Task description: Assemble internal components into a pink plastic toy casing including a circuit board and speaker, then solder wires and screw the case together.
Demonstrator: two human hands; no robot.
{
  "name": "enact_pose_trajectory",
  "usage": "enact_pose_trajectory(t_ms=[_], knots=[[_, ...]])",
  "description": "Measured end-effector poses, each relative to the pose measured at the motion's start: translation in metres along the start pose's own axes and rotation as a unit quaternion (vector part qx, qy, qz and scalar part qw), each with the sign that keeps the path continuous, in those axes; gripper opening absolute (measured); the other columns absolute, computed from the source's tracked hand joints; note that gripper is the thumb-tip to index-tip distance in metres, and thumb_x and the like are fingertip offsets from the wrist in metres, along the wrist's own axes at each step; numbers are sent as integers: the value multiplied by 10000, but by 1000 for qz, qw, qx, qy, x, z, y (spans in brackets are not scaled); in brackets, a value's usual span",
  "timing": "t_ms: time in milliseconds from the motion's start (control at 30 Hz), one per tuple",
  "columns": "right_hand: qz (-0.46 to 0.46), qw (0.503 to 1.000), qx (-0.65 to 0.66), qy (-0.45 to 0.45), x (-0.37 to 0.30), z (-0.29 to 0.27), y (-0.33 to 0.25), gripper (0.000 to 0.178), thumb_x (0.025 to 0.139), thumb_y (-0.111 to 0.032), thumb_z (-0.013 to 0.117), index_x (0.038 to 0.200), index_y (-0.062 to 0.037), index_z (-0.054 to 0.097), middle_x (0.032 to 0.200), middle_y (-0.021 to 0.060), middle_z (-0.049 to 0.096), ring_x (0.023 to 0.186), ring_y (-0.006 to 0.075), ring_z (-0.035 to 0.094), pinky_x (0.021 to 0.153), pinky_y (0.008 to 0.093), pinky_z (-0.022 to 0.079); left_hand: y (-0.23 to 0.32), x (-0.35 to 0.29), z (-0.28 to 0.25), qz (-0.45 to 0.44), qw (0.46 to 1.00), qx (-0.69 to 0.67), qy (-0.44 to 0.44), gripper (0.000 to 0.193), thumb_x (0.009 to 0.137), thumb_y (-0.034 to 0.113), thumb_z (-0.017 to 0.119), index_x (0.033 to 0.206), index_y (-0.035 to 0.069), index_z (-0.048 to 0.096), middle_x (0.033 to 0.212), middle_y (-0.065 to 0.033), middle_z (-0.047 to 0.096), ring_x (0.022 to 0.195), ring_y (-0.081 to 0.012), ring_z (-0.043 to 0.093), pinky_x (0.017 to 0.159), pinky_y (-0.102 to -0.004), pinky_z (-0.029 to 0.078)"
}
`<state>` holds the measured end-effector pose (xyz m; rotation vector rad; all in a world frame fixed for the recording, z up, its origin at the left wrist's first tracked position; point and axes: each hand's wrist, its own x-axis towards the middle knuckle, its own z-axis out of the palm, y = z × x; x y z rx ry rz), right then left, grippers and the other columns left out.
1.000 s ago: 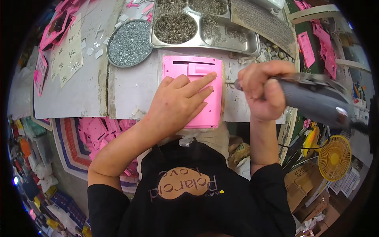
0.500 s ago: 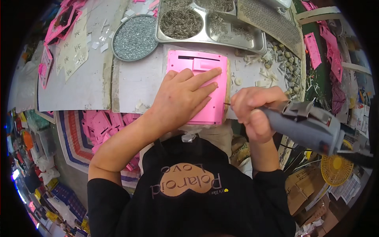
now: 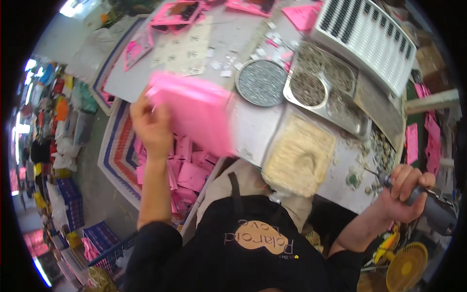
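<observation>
My left hand grips a pink plastic housing by its left edge. The housing is tilted and smeared by motion, raised over the table's front edge and a striped sack heaped with similar pink parts. At the far right my right hand is wrapped round a dark grey electric screwdriver, its thin bit pointing left over the table. Between the hands lies a yellowish padded block wrapped in clear plastic, with a dent in its top.
Behind the block stand a round dish of small silvery screws and a metal compartment tray of small hardware. A white slotted rack is at the far right. Pink assemblies lie at the back left. A yellow fan stands low on the right.
My left hand has lifted the pink housing off the padded block and carried it left. My right hand has drawn the screwdriver away to the right. The view has turned left.
</observation>
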<state>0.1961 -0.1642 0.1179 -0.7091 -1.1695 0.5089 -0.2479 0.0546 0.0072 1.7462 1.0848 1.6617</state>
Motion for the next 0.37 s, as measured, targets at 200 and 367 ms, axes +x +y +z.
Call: enact_pose_trajectory(t_ms=[200, 367], knots=[[50, 998, 20, 16, 2, -8, 40, 261, 1014, -273, 488, 1169, -65, 518, 605, -37, 429, 507, 95, 412, 595, 310, 365, -173, -217, -264, -351, 785, 493, 135, 386, 876, 337, 760, 953, -1, 589, 930, -149, 633, 934, -302, 645, 841, -405, 499], [55, 998, 4, -9, 8, -22, 40, 274, 1020, -288, 488, 1178, -64, 506, 591, -37, 427, 505, 99, 412, 584, 312, 359, -204, -213, -251, -317, 662, 673, 89, 457, 841, 347, 753, 1096, -18, 650, 1041, -245, 669, 1045, -420, 629, 911, -524, 477]])
